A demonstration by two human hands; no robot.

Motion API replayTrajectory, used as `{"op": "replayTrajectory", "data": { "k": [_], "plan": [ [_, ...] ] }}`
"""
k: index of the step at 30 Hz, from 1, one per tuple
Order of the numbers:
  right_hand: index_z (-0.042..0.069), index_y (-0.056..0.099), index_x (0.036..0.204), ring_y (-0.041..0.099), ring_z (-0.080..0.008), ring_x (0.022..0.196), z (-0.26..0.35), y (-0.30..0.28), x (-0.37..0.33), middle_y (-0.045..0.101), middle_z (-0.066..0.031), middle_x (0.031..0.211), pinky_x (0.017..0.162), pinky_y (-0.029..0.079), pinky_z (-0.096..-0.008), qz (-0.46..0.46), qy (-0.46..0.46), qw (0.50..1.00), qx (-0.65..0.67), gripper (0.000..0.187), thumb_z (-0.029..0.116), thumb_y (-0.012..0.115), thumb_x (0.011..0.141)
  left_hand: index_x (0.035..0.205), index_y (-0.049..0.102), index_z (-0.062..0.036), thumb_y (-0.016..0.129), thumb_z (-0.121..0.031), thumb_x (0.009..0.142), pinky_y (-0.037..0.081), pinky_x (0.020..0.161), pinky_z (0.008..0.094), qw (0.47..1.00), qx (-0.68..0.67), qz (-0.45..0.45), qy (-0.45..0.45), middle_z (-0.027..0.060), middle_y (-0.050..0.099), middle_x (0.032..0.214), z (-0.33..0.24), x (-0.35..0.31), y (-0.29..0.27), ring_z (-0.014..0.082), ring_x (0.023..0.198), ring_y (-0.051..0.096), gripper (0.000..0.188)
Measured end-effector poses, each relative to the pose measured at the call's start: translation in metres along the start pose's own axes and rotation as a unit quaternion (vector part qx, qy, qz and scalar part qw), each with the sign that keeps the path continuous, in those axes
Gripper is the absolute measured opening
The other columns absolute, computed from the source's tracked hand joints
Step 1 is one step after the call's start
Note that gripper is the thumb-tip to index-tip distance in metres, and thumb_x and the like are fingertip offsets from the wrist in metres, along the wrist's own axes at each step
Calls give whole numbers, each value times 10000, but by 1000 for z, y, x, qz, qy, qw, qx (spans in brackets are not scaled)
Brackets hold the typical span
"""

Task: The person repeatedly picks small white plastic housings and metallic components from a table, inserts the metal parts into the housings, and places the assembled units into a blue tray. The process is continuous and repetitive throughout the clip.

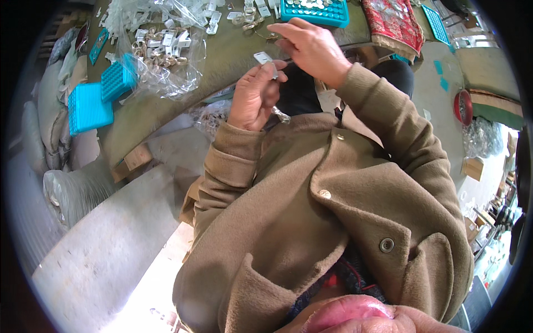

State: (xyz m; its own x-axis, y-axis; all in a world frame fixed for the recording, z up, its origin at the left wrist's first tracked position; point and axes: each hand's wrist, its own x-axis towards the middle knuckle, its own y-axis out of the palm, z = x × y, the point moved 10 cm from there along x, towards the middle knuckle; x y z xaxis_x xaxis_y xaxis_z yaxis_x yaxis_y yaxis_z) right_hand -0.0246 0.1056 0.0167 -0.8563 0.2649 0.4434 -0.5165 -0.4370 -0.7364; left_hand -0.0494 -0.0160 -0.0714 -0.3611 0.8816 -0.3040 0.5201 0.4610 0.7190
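Note:
My left hand (256, 94) is closed in a pinch on a small white plastic card (262, 57), held up in front of the table's near edge. Above and to the right of it is my right hand (313, 49), its fingers stretched out and apart over the edge. A thin gold-coloured metal piece (271, 37) shows by its fingertips; whether they touch it I cannot tell. Close by on the table lie gold-coloured rings (250, 23) and more white cards (214, 22). A clear plastic bag (186, 72) holds white cards with gold-coloured rings attached.
A blue tray (316, 15) bearing small shiny pieces sits at the far edge of view, beside a red patterned cloth (393, 25). Blue ridged trays (90, 108) stack at the table's left corner. A bench (111, 222) stands at lower left, a red bowl (462, 107) at right.

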Motion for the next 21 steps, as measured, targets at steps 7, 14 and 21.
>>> {"op": "replayTrajectory", "data": {
  "k": [7,14,21],
  "plan": [
    [86,664,1038,673,-349,814,-4,17,10,644,-116,955,703,557,-435,-1,-1,1000,-9,177,110,678,863,1106,604,-52,639,-239,996,383,512,201,992,24,-78,95,70,656,1024,-40,-3,-19,70,665,499,220],
    [47,684,1058,675,-275,812,24,-7,9,668,-124,900,719,548,-340,13,-53,988,145,222,-32,659,851,1166,709,-20,635,-92,961,472,560,184,873,349,-154,302,40,748,992,-96,-1,5,35,615,572,230],
    [20,688,1132,616,-57,846,-15,-3,4,667,10,962,797,523,-230,49,156,882,442,204,49,677,930,979,686,8,690,-123,941,477,577,206,877,362,-155,276,-29,648,732,-88,2,21,50,631,575,137]
  ]
}}
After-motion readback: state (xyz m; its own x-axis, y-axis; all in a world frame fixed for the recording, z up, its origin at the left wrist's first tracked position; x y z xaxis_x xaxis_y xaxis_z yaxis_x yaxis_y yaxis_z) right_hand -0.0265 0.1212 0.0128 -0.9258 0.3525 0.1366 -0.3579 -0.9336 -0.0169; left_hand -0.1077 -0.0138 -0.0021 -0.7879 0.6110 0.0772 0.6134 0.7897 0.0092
